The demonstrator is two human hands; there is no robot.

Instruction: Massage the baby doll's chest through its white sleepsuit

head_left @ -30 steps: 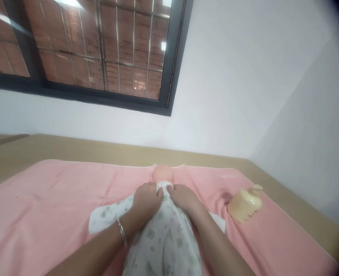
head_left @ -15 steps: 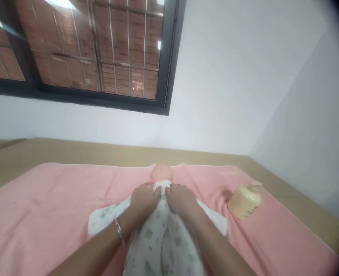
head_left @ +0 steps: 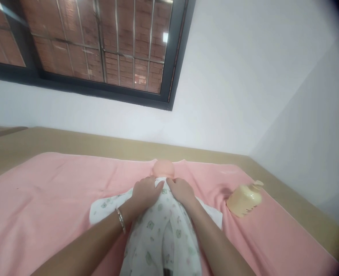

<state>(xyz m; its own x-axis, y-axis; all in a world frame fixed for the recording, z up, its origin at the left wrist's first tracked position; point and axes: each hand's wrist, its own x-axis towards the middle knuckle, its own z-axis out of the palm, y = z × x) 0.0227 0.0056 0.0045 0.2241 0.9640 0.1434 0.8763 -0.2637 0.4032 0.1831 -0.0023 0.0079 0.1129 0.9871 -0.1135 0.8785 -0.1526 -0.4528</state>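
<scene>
A baby doll lies on a pink blanket (head_left: 71, 180), the round top of its head (head_left: 163, 168) toward the wall. Over its body is a white baby garment (head_left: 158, 222) printed with small green figures, its sleeves spread to both sides. My left hand (head_left: 147, 193) grips the garment's left upper edge just below the head, thumb on the cloth. On the opposite side, my right hand (head_left: 181, 193) holds the upper edge in the same way. Both hands' fingers curl out of sight around the sides. The doll's face and limbs are hidden.
To the right, a yellow baby bottle (head_left: 244, 200) leans on its side on the blanket. A tan surface (head_left: 106, 140) borders the blanket, with a white wall (head_left: 215, 96) behind it. A barred window (head_left: 100, 50) is set above.
The view has shifted slightly. Both hands stay at the neckline, with the thumbs a little farther up and the cloth between them lying smoother. The bottle rests where it was.
</scene>
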